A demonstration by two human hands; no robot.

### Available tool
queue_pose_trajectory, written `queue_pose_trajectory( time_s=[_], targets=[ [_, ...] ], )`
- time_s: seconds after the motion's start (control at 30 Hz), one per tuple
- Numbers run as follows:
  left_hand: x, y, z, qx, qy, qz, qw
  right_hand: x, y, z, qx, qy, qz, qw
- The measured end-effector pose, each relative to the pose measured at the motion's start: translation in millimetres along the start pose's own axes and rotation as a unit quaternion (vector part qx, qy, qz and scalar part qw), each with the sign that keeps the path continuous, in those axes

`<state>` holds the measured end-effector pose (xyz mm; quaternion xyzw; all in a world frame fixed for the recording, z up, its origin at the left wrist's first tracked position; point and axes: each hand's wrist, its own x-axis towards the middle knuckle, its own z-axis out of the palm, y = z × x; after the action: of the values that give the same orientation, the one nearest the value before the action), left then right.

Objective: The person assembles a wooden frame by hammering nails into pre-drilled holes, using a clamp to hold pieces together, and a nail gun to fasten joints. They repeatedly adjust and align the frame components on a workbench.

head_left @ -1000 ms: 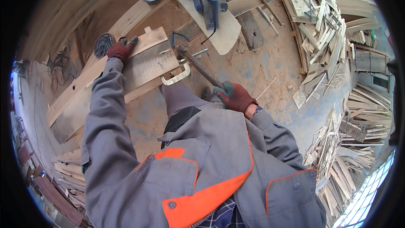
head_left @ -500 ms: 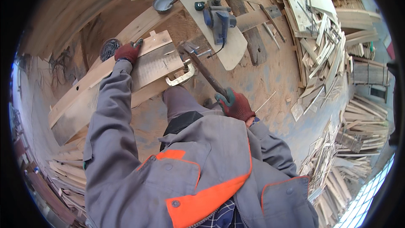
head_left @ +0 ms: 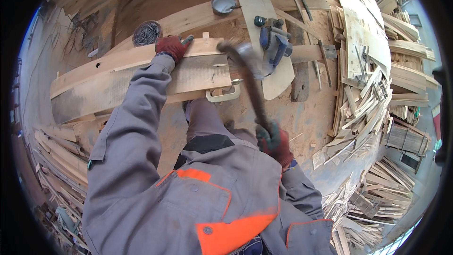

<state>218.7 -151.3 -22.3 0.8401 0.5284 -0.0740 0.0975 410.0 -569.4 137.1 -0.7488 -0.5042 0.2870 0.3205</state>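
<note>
My left hand (head_left: 171, 48), in a red and dark green work glove, lies on a long wooden board (head_left: 118, 66), with its fingers curled over the far edge. In my right hand (head_left: 276, 145), gloved alike, is the handle of a hammer (head_left: 255, 94). The hammer slants up and left, its head end blurred near the board's right end. Below that end sits a pale C-clamp (head_left: 225, 96), fixed at the board's near corner. Nails or pins stick out of the board's face close to its right end.
Beyond my left hand stands a round container of nails (head_left: 146, 33). A grey bowl (head_left: 223, 4) sits farther back. A blue power planer (head_left: 276, 45) rests on a pale plank (head_left: 278, 82). Scrap wood piles (head_left: 358, 94) line the right side; sawdust covers the floor.
The view has shifted, so the board and tools appear farther right. The hammer has swung and its head is now smeared by motion. My left hand stays on the board.
</note>
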Motion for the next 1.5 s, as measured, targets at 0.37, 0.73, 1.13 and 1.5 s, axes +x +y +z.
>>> queue_pose_trajectory(
  time_s=[0.37, 0.73, 1.13, 1.5],
  targets=[
    [1.7, 4.1, -6.8, -0.001, -0.050, -0.026, 0.998, 18.0, -0.5, 7.5, -0.140, -0.099, 0.080, 0.982],
    [4.5, -1.7, 2.6, -0.016, 0.016, -0.019, 1.000, 19.7, 15.0, 10.9, -0.097, -0.072, -0.019, 0.993],
    [1.1, -1.6, 2.2, -0.019, -0.009, -0.022, 1.000, 20.9, -21.2, -23.7, 0.219, 0.104, -0.180, 0.953],
    [2.9, -0.9, 1.8, -0.019, -0.005, -0.014, 1.000, 34.3, -51.5, -46.4, 0.413, 0.053, 0.078, 0.906]
  ],
)
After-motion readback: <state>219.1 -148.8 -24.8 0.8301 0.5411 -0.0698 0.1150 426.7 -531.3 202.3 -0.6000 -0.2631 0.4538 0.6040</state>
